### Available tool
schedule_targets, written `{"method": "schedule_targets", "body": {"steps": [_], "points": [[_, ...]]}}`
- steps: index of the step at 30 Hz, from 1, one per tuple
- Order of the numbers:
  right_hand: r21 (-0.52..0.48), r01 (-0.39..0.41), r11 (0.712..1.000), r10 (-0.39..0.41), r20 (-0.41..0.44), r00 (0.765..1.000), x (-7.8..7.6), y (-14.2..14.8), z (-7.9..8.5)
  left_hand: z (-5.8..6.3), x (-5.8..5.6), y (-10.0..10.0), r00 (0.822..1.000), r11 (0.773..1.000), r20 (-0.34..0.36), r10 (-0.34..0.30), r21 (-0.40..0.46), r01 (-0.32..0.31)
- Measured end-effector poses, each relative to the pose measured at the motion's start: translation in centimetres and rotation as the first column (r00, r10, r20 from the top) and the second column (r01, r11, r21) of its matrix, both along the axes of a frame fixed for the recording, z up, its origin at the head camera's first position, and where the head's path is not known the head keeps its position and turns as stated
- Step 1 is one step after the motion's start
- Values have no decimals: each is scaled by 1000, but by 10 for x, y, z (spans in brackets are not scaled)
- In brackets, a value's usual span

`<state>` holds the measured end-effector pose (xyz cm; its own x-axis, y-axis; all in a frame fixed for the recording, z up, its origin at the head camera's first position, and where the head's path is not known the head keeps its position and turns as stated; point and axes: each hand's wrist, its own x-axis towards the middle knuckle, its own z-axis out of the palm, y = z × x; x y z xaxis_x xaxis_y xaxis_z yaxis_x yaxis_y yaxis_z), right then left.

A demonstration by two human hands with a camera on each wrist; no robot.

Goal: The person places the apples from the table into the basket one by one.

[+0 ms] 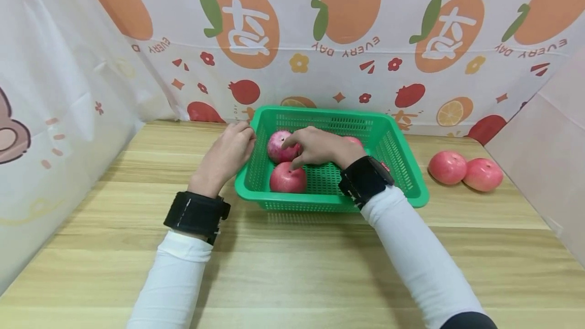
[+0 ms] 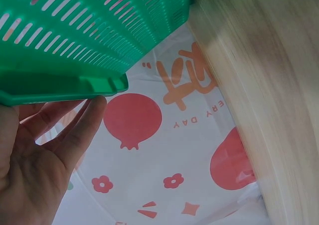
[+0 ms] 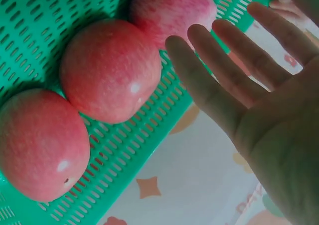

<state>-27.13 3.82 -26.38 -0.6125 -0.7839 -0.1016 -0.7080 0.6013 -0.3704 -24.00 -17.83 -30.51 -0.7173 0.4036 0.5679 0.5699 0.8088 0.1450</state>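
A green plastic basket (image 1: 320, 200) with slotted walls stands on the table, several pink-red apples inside. My left hand (image 1: 230, 154) is at its left rim; in the left wrist view that hand (image 2: 45, 160) grips the rim, its fingers under the lip. Over the left half of the basket is my right hand (image 1: 320, 146), fingers spread and bent slightly, holding nothing. Near its fingertips lie a streaked dark-pink apple (image 1: 277, 149) and a smoother apple (image 1: 288, 179). Another apple (image 1: 354, 141) is partly hidden behind the right hand. The right wrist view shows an apple (image 3: 109, 73) beside the fingers.
Two more apples (image 1: 448, 167) lie side by side on the wooden table (image 1: 292, 268), right of the basket. A fruit-printed cloth (image 1: 292, 80) hangs just behind the basket, with pale cloth walls at both sides.
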Motion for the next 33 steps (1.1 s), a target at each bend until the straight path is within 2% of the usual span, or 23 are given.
{"method": "schedule_targets", "body": {"steps": [5, 21, 33], "points": [[-57, 21, 998, -22, -27, 999, 2, 12, 7, 1, 0, -2, 1000, 1000, -1, 9, 0, -9], [-54, 59, 997, -63, -75, 995, 1, 39, 7, 0, -1, -1, 1000, 1000, 4, 7, 2, -7], [-61, 115, 992, -119, -66, 991, 2, 57, 14, 0, -1, 0, 1000, 1000, 1, 6, -1, -6]]}}
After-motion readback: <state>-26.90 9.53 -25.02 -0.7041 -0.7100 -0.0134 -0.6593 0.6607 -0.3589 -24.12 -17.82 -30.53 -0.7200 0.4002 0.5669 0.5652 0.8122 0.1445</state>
